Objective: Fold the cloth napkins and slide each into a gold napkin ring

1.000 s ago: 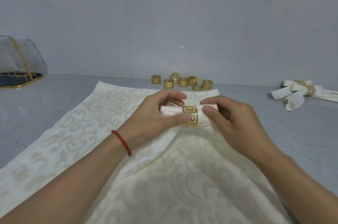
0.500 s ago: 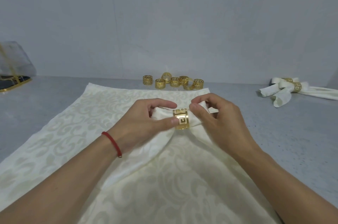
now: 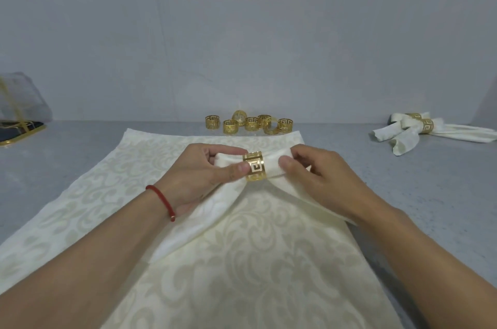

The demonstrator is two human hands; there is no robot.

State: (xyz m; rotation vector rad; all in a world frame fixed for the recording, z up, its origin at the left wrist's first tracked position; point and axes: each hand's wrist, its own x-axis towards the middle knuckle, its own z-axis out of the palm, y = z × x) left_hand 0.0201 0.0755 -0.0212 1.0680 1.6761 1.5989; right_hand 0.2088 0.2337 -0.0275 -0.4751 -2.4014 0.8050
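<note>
A cream damask napkin [image 3: 274, 164] is bunched into a roll and passes through a gold cut-out napkin ring [image 3: 255, 167] at the middle of the view. My left hand [image 3: 204, 175] pinches the ring, thumb on its front and fingers over the napkin's left end. On the other side my right hand [image 3: 317, 178] grips the roll just right of the ring. The napkin's two loose tails fan down toward me under both wrists. It all rests on a larger cream patterned cloth [image 3: 242, 261] spread flat.
Several spare gold rings [image 3: 248, 124] sit in a cluster by the wall. Two finished napkins in rings [image 3: 419, 129] lie at the far right. A clear gold-trimmed case [image 3: 18, 113] stands at the far left. Grey countertop [image 3: 430, 194] surrounds the cloth.
The ring now sits further along the roll, with more napkin showing on its right. My right hand shifted its hold outward along the roll. The camera tilted slightly.
</note>
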